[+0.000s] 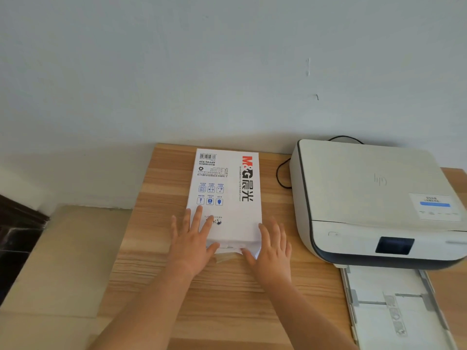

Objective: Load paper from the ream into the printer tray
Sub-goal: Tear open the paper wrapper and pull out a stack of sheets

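Note:
A white wrapped paper ream (227, 188) with red and black print lies flat on the wooden table (156, 274), its long side running away from me. My left hand (193, 238) lies with straight fingers on the ream's near left corner, thumb at the near end flap. My right hand (273, 246) rests against the ream's near right corner, thumb touching the torn wrapper at the end. To the right sits a white printer (366, 198), lid down, with its paper tray (394, 306) pulled out toward me and holding no paper.
A black cable (280, 175) loops on the table between ream and printer. The pale wall stands right behind the table. A beige surface (58, 261) adjoins the table's left edge, with a dark object at far left.

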Demonstrator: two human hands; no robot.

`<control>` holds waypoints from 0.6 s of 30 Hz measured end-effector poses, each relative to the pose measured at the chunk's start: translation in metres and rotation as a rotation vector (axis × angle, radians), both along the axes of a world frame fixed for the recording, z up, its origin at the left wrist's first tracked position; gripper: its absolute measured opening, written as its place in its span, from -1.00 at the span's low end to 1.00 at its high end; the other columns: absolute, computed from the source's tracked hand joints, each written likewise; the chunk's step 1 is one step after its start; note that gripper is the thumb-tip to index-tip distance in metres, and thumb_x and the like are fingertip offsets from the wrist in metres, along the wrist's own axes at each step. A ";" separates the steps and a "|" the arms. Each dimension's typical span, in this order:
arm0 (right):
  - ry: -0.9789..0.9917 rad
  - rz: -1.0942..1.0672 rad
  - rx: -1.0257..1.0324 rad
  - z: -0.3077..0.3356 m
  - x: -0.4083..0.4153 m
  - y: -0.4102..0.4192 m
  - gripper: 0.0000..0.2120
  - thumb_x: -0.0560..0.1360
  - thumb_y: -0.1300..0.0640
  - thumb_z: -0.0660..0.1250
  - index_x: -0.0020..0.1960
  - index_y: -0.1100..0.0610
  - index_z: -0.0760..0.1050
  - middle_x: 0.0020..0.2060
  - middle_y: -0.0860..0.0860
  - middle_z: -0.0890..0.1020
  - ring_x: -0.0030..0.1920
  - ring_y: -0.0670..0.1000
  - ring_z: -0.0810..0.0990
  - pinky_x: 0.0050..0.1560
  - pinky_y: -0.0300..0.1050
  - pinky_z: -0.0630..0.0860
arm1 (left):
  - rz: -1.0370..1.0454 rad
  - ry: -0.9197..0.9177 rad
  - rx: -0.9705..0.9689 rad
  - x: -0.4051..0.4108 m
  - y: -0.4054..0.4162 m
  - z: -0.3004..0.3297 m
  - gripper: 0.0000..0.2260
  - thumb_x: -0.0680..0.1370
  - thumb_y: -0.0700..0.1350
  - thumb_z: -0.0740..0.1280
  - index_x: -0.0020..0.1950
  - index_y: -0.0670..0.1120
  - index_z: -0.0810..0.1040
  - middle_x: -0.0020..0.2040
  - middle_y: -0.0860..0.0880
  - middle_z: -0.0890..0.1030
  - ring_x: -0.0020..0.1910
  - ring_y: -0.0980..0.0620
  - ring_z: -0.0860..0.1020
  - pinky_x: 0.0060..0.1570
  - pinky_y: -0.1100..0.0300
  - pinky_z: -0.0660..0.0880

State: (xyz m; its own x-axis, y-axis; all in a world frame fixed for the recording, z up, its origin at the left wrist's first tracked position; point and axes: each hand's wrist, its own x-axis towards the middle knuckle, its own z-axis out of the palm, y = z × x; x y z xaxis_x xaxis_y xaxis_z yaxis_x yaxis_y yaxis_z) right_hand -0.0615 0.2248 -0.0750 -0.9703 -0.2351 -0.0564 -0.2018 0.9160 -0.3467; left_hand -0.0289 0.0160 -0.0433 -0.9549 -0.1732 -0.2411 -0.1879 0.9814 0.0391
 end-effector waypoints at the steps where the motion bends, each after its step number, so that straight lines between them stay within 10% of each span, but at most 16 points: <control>1: -0.017 -0.014 0.010 0.000 0.000 0.001 -0.29 0.46 -0.27 0.29 0.48 -0.02 0.14 0.54 0.06 0.08 0.53 0.15 -0.01 0.42 0.18 0.15 | -0.010 0.009 -0.006 -0.002 0.001 -0.002 -0.33 0.55 0.32 0.06 0.57 0.11 -0.09 0.58 -0.04 -0.27 0.54 -0.15 -0.27 0.34 -0.22 -0.47; 18: -0.200 -0.130 -0.013 -0.001 0.004 0.036 -0.31 0.49 -0.12 0.29 0.51 -0.05 0.07 0.53 0.01 0.07 0.50 0.09 0.07 0.47 0.08 0.03 | -0.049 0.010 -0.070 0.004 -0.002 -0.020 -0.15 0.41 0.29 0.36 0.56 0.12 0.00 0.59 -0.10 -0.13 0.55 -0.20 -0.11 0.39 -0.30 -0.35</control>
State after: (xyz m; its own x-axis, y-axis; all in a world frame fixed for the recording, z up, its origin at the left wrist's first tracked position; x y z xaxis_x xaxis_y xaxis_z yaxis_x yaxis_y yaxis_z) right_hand -0.0578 0.2605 -0.0762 -0.9623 -0.1107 -0.2483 -0.0084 0.9250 -0.3798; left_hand -0.0252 0.0137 -0.0630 -0.9651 -0.1421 -0.2202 -0.1394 0.9898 -0.0278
